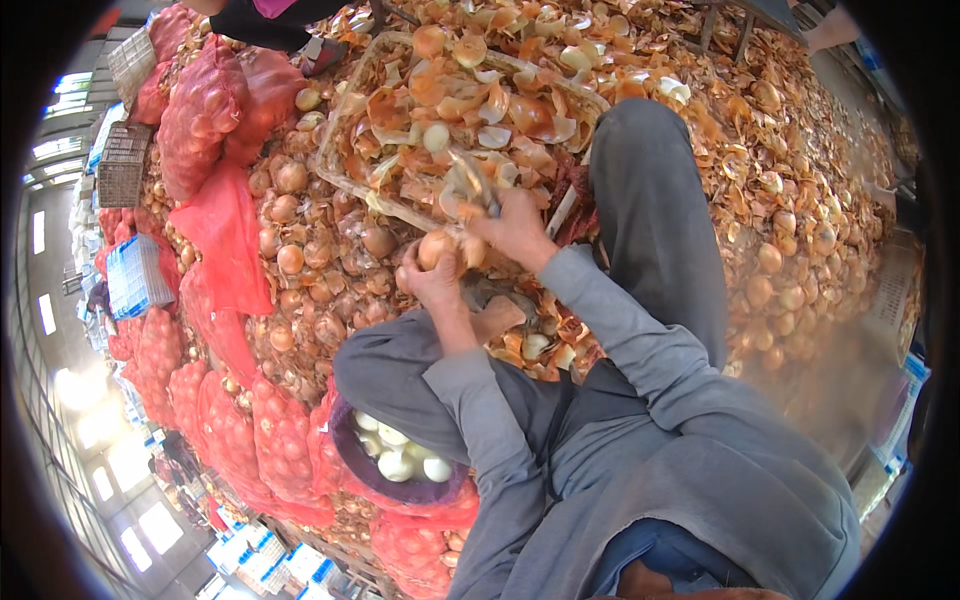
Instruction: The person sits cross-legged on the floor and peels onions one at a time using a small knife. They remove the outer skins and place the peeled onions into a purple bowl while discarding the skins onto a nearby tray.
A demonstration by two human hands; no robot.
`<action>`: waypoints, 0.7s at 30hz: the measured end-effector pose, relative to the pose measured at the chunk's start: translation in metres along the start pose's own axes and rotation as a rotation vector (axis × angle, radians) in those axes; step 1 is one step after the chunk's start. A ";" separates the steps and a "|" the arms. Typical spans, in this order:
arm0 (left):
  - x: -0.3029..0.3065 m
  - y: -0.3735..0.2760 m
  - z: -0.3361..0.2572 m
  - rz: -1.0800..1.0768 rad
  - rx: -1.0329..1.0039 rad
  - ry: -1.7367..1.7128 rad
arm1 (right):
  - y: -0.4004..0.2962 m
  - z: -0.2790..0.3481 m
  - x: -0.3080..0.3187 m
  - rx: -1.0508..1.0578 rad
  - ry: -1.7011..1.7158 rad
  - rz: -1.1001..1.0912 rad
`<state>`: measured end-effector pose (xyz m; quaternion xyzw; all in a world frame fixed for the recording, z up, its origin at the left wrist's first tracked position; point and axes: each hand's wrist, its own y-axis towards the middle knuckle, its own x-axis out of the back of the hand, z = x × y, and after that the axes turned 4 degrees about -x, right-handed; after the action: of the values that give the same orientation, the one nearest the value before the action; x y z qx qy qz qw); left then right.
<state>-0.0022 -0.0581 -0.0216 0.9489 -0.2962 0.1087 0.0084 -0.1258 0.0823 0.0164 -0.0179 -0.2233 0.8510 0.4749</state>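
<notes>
My left hand grips an unpeeled brown onion above the near rim of a shallow crate. Close beside it, my right hand is closed around a small hand tool, blurred by motion, so its exact kind is unclear. The tool points over the crate. Loose onion skins fill this pale, dirty plastic crate, with a few onions among them. By my bent left knee sits a purple tub holding several peeled white onions.
Unpeeled onions are heaped left of the crate. Red mesh sacks of onions line the left side. Skins and more onions cover the floor at right. Another person's dark-trousered leg is at the top left.
</notes>
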 end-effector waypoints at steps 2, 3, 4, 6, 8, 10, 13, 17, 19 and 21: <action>-0.001 -0.001 -0.011 -0.079 0.050 -0.100 | 0.009 0.008 0.020 0.381 -0.306 -0.439; -0.001 -0.001 -0.014 -0.087 0.019 -0.066 | 0.011 0.011 0.029 0.575 -0.455 -0.662; -0.001 -0.001 -0.017 -0.095 -0.011 -0.031 | 0.011 0.006 0.032 0.556 -0.454 -0.650; -0.001 0.001 -0.020 -0.100 -0.092 0.105 | 0.011 -0.002 0.034 0.523 -0.453 -0.629; 0.009 -0.001 -0.011 -0.106 -0.180 0.321 | -0.013 0.016 0.022 0.383 -0.417 -0.399; -0.001 -0.004 -0.020 -0.079 -0.108 0.333 | -0.027 0.017 0.017 0.369 -0.443 -0.258; -0.010 -0.005 -0.030 -0.080 -0.115 0.322 | -0.038 -0.017 -0.010 0.474 -0.442 -0.142; -0.016 -0.010 -0.026 -0.101 -0.192 0.463 | -0.053 -0.008 -0.018 0.551 -0.393 -0.081; 0.003 0.007 0.020 -0.108 -0.246 0.538 | -0.062 0.007 -0.024 0.555 -0.373 -0.029; 0.002 0.011 0.033 -0.081 -0.308 0.647 | -0.060 0.007 -0.023 0.580 -0.393 -0.003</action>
<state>-0.0004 -0.0708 -0.0544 0.8639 -0.2535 0.3569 0.2489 -0.0669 0.0885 0.0421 0.2822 -0.0591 0.8655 0.4095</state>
